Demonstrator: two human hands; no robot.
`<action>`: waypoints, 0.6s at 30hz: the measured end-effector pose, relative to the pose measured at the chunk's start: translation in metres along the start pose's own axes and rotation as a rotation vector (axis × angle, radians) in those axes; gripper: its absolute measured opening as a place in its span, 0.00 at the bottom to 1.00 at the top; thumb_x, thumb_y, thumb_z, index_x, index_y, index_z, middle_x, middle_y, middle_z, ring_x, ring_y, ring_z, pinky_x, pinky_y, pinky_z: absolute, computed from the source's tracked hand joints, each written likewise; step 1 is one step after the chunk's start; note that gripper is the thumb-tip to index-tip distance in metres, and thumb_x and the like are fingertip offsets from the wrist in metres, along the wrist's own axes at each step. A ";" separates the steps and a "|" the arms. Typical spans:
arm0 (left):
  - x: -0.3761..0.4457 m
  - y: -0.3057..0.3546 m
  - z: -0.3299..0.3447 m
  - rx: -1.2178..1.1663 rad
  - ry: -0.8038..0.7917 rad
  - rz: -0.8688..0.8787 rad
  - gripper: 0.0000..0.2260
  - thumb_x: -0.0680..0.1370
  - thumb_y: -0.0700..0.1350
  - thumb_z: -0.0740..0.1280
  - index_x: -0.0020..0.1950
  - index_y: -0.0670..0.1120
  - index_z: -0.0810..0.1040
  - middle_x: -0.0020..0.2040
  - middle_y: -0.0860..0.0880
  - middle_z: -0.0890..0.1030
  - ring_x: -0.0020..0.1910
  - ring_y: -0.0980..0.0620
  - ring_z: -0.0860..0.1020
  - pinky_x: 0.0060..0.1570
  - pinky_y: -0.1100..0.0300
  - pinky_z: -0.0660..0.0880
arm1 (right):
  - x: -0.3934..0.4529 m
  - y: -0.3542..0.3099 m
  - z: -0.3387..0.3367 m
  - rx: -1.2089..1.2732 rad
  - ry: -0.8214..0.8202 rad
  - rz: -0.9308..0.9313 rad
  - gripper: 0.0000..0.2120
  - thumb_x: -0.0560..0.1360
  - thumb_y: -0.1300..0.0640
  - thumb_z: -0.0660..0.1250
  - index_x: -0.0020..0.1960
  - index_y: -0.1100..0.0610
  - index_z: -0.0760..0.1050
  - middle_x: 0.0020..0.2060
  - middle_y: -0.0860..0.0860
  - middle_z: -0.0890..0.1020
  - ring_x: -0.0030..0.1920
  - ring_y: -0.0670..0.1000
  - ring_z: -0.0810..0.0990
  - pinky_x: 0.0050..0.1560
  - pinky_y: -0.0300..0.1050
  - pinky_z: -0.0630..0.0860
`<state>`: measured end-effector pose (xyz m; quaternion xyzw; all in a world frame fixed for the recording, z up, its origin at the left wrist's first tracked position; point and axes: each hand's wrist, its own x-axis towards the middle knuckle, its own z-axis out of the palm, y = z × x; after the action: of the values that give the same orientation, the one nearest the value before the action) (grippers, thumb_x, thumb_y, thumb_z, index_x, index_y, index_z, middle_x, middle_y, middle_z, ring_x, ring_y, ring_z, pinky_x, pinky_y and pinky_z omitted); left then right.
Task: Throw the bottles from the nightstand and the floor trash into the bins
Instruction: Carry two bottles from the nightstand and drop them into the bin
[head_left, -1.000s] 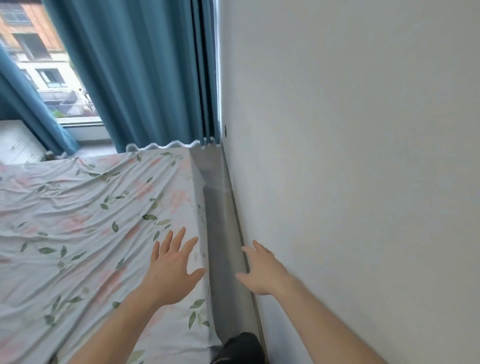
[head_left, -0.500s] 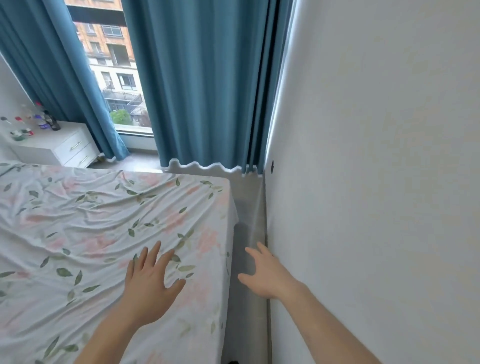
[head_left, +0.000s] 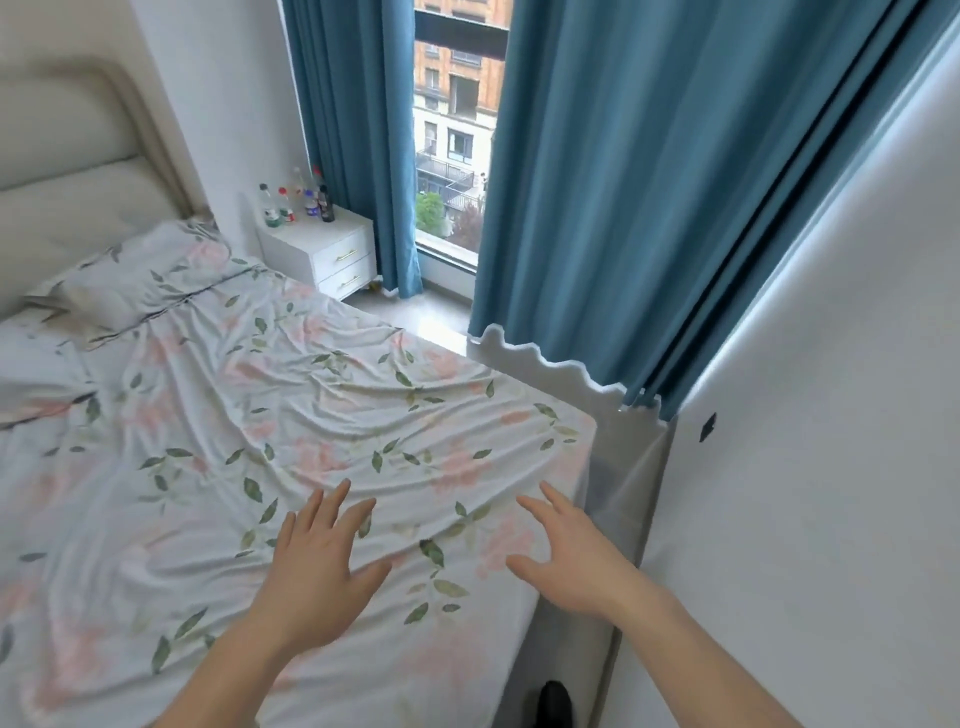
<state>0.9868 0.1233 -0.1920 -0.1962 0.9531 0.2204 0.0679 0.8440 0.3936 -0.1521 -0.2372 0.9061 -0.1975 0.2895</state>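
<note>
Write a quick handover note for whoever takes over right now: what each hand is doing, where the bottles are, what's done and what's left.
Left hand: open, empty, held out over the bed.
Right hand: open, empty, over the bed's right edge.
Bottles: a small group standing on the white nightstand across the bed, by the curtain.
Done: nothing visible; no bottle picked up.
Left: reach the nightstand, collect the bottles and bin them, then the floor trash. Neither bins nor floor trash are in view.
</note>
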 end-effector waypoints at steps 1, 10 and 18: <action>0.004 0.001 -0.001 -0.001 0.004 -0.018 0.32 0.80 0.66 0.60 0.82 0.60 0.54 0.84 0.54 0.43 0.83 0.47 0.40 0.81 0.46 0.44 | 0.013 -0.001 -0.007 -0.011 -0.015 -0.022 0.38 0.78 0.38 0.66 0.82 0.41 0.51 0.82 0.40 0.43 0.82 0.48 0.48 0.80 0.51 0.57; 0.095 0.062 0.006 -0.034 0.084 -0.192 0.32 0.80 0.64 0.61 0.82 0.61 0.54 0.84 0.56 0.43 0.83 0.49 0.39 0.81 0.48 0.42 | 0.142 0.043 -0.098 -0.112 -0.125 -0.228 0.37 0.78 0.40 0.66 0.82 0.39 0.52 0.82 0.38 0.44 0.82 0.47 0.48 0.78 0.48 0.59; 0.220 0.165 0.004 -0.062 0.088 -0.282 0.32 0.80 0.64 0.61 0.81 0.61 0.54 0.84 0.56 0.44 0.82 0.51 0.40 0.81 0.48 0.43 | 0.262 0.119 -0.201 -0.158 -0.177 -0.320 0.37 0.77 0.38 0.66 0.81 0.39 0.54 0.82 0.39 0.45 0.82 0.46 0.47 0.79 0.50 0.59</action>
<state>0.7191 0.1854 -0.1777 -0.3397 0.9108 0.2293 0.0503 0.4941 0.3915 -0.1721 -0.4167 0.8403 -0.1477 0.3136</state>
